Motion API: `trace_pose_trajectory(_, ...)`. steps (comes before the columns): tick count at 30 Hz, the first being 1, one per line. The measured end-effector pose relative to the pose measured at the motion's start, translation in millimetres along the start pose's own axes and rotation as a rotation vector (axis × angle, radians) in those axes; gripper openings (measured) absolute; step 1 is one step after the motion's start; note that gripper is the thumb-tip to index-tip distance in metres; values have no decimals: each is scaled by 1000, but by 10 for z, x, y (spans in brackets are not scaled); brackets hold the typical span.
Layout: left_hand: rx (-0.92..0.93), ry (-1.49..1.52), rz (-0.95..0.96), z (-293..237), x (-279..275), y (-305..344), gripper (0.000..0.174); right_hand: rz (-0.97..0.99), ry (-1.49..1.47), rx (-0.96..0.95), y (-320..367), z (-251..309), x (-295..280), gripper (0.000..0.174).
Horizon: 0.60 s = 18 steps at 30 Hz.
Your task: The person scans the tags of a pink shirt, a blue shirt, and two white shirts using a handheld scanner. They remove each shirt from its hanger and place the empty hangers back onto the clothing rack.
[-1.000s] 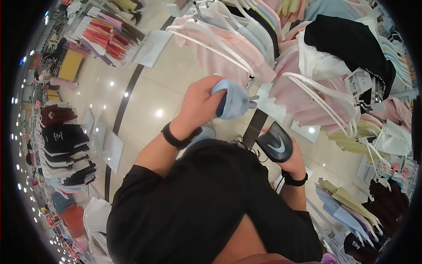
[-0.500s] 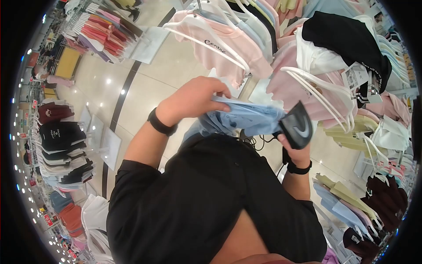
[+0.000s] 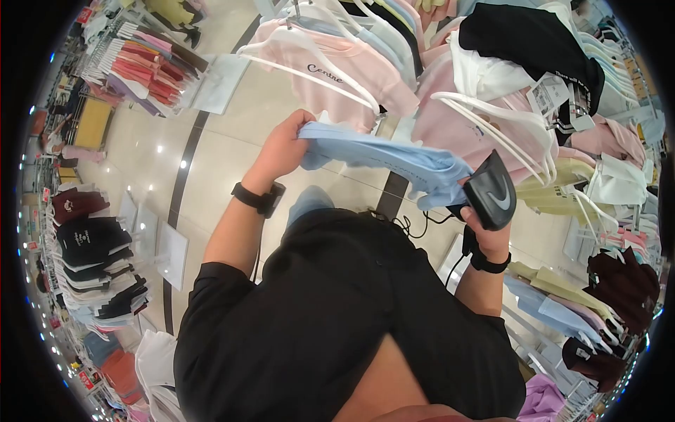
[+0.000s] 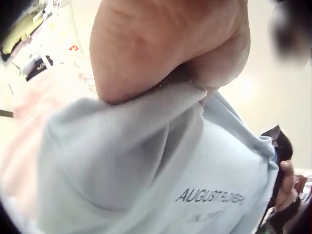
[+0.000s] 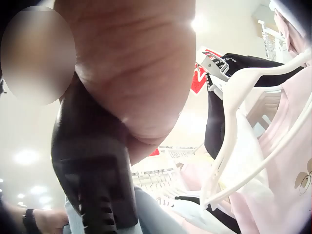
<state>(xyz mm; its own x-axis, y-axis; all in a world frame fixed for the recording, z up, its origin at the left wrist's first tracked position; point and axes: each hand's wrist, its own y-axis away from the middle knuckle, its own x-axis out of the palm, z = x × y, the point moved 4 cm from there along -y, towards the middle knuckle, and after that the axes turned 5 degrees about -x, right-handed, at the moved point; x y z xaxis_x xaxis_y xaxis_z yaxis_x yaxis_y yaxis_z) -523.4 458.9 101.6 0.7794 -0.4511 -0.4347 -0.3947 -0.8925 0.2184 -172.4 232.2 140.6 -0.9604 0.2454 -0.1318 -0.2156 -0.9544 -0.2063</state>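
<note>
A light blue shirt (image 3: 380,153) with dark lettering stretches between my two hands. My left hand (image 3: 285,146) grips one end, its fingers curled over the fabric; the left wrist view shows the bunched cloth (image 4: 122,141) below that hand. In my right hand (image 3: 492,240) I hold a black corded barcode scanner (image 3: 491,191) with a grey curved mark on top. The scanner's wide front is right at the shirt's other end. In the right wrist view, the scanner's handle (image 5: 97,161) comes out below the palm, with a ribbed cord at its base.
Pink shirts (image 3: 330,70) hang on white hangers just ahead. To the right, a black garment (image 3: 527,42) lies over a rack beside an empty white hanger (image 3: 492,133). A black cable (image 3: 408,226) loops near my waist. Dark shirts (image 3: 91,239) hang at left.
The blue shirt, first bunched in my left hand, is now spread out between both hands. My left hand has shifted left and the right hand with the scanner has moved right.
</note>
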Motion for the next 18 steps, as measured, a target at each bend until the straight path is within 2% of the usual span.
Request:
trace_pose_trajectory(1, 36, 65, 62, -110, 57, 32, 35, -41, -26, 10, 22, 43, 1, 50)
trace_pose_trajectory(3, 107, 195, 188, -407, 196, 157, 40, -36, -49, -21, 73, 74, 4, 50)
trace_pose_trajectory(5, 178, 114, 310, -754, 406, 302, 54, 23, -49, -60, 41, 190, 109, 51)
trace_pose_trajectory(7, 563, 51, 314, -1010, 722, 367, 54, 32, -109, -59, 56, 195, 235, 52)
trace_pose_trajectory(9, 658, -99, 416, -1085, 912, 405, 53, 108, -86, -118, 10, 197, 346, 53)
trace_pose_trajectory(10, 556, -217, 516, -1072, 976, 352, 51, 171, -18, -174, 13, 157, 357, 62)
trace_pose_trajectory(11, 451, -334, 614, -1048, 1019, 318, 50, 238, -50, -115, 36, 101, 342, 75)
trace_pose_trajectory(13, 470, -180, 343, -1098, 879, 242, 42, 262, -53, -146, -8, 177, 320, 85)
trace_pose_trajectory(15, 447, 47, 127, -1075, 667, 157, 39, 171, -276, -141, -81, 410, 406, 79)
trace_pose_trajectory(17, 298, 429, 8, -1037, 454, 144, 34, 217, -373, -113, -12, 277, 241, 75)
trace_pose_trajectory(18, 296, 542, -48, -1128, 340, 177, 31, 245, -375, -75, 34, 213, 204, 74)
